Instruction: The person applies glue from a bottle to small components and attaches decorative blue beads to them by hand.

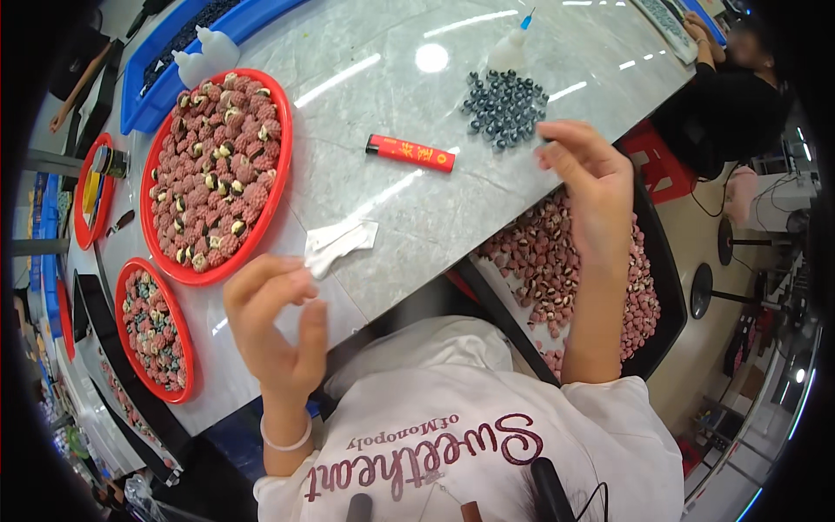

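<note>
My right hand (596, 187) is raised at the near right edge of a pile of shiny dark beads (503, 106). Its thumb and forefinger are pinched on what looks like one dark bead (546, 142), mostly covered by the fingertips. My left hand (283, 317) hovers over the near table edge, thumb apart from the bent fingers, with nothing visible in it. Just beyond its fingertips lies a crumpled white tissue (337, 244). Past the tissue, a red lighter-shaped stick with a black end (410, 152) lies on the grey marbled table (357, 187).
A large red tray (284, 130) of pink, berry-like pieces stands left, with a smaller red tray (187, 348) nearer. A needle-tipped bottle (507, 52) stands behind the beads. White bottles (217, 48) sit by a blue bin (130, 96). A black tray (665, 326) of pink pieces is right.
</note>
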A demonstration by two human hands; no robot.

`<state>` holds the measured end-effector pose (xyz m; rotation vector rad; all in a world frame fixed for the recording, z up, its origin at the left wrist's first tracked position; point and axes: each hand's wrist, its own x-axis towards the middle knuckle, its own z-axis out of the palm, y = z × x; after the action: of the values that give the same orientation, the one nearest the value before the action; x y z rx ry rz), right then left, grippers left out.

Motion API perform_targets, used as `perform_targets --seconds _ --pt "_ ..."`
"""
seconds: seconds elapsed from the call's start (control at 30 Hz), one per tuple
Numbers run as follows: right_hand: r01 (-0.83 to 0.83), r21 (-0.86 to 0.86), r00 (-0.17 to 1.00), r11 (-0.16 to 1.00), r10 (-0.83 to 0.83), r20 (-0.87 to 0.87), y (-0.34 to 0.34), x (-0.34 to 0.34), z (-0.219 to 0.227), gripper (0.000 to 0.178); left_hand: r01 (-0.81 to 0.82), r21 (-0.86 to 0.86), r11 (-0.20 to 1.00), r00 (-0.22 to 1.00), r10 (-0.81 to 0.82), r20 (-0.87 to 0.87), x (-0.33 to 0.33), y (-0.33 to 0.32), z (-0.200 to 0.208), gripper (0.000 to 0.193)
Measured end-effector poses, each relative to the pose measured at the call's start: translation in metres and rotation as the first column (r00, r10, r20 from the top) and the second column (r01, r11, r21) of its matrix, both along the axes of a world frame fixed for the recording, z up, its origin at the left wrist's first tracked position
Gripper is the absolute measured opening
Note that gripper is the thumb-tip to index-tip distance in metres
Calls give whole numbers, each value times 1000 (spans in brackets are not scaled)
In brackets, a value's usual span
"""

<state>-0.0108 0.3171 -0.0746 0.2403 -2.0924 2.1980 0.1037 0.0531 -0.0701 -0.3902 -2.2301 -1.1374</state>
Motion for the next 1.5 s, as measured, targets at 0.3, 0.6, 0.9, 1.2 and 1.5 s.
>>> perform_targets --seconds 0.3,0.6,0.9,1.2,1.5 --pt "237 635 967 735 -114 -228 11 -23 -12 17 -135 51 989 981 127 147 10 -29 2 30" --pt "277 506 961 817 -221 -168 16 -17 7 13 -275 -228 934 833 350 429 -3 -114 74 19" --pt "251 534 961 807 -141 -238 6 -17 18 9 125 -336 934 859 68 508 -139 -105 35 15" --pt "226 444 973 867 -176 -152 41 -36 17 13 128 -417 900 856 113 505 -124 -125 42 12" --pt "-98 424 981 900 159 -109 -23 -98 8 33 79 393 916 831 -279 481 -14 -69 48 16"
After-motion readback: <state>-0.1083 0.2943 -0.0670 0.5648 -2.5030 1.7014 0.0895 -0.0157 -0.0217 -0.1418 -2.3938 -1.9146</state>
